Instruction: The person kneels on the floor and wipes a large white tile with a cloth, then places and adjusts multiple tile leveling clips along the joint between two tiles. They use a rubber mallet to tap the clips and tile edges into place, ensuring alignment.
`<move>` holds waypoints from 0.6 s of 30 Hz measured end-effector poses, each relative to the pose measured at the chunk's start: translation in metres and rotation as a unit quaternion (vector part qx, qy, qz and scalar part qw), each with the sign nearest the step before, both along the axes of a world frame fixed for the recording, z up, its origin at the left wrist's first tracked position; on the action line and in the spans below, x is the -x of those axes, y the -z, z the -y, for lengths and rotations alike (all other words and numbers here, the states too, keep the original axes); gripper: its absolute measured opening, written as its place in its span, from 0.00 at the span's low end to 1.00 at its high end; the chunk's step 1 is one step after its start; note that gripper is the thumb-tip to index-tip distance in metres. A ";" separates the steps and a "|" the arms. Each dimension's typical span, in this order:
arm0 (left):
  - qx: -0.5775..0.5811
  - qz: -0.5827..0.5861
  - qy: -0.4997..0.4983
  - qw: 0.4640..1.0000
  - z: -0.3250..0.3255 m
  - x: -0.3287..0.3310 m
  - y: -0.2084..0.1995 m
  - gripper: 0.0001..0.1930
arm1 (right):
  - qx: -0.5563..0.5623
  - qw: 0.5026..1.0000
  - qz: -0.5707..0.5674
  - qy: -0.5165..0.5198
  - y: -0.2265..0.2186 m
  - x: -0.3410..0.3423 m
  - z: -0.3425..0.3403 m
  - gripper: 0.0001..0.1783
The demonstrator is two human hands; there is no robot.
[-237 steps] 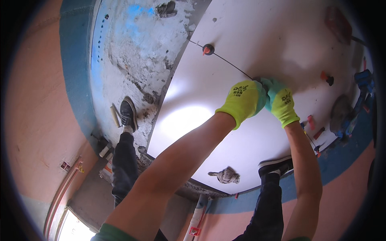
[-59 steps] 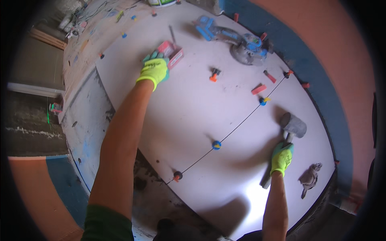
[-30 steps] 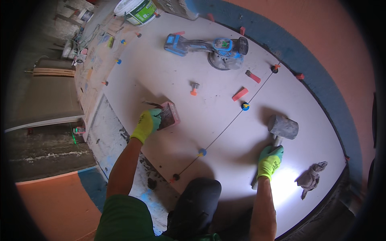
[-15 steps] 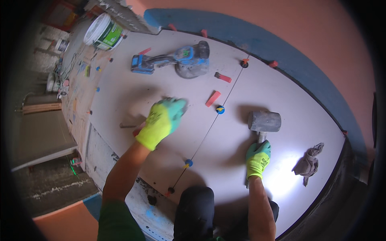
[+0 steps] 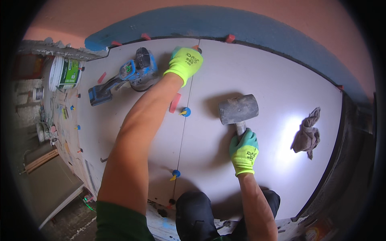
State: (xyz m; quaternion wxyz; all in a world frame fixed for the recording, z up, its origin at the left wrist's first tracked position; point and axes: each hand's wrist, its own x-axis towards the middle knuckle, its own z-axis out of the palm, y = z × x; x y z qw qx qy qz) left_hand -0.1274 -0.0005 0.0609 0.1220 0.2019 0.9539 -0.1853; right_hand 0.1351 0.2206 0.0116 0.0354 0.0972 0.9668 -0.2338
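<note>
My right hand [image 5: 244, 151], in a yellow and green glove, grips the handle of a rubber mallet [image 5: 239, 109]. The mallet's dark grey head is above the pale tiles [image 5: 273, 80]. My left hand [image 5: 185, 61], gloved alike, reaches to the far end of the tile joint, beside an orange and black levelling clip [image 5: 197, 49]. Its fingers look curled in, and what they hold, if anything, is hidden. Below my left forearm's edge lies a red wedge [image 5: 175, 103]. Next to it a blue and yellow levelling clip [image 5: 185, 111] stands on the joint; another such clip [image 5: 175, 174] is nearer me.
A blue cordless power tool [image 5: 140, 71] lies left of my left hand. A crumpled grey rag [image 5: 306, 134] rests at the right. Red wedges [image 5: 230, 38] line the gap along the blue and orange wall. A white bucket [image 5: 64, 73] stands at the far left.
My left hand has moved away from me to the far end of the joint. The mallet stays in my right hand. The view has turned, shifting the scene.
</note>
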 end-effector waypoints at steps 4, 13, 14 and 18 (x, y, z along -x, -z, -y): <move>0.021 -0.071 0.080 0.994 -0.002 0.000 0.003 0.08 | 0.013 1.000 -0.003 0.008 -0.002 0.001 0.002 0.17; 0.004 -0.102 0.106 0.989 0.005 -0.004 0.014 0.06 | 0.006 1.000 -0.014 0.010 -0.003 0.001 0.002 0.17; -0.002 -0.110 0.107 0.988 0.007 -0.004 0.017 0.06 | 0.001 1.000 -0.012 0.006 -0.002 0.000 0.003 0.17; -0.039 -0.102 0.100 0.989 0.013 -0.002 0.025 0.07 | -0.010 1.000 -0.012 0.002 0.000 0.000 0.002 0.18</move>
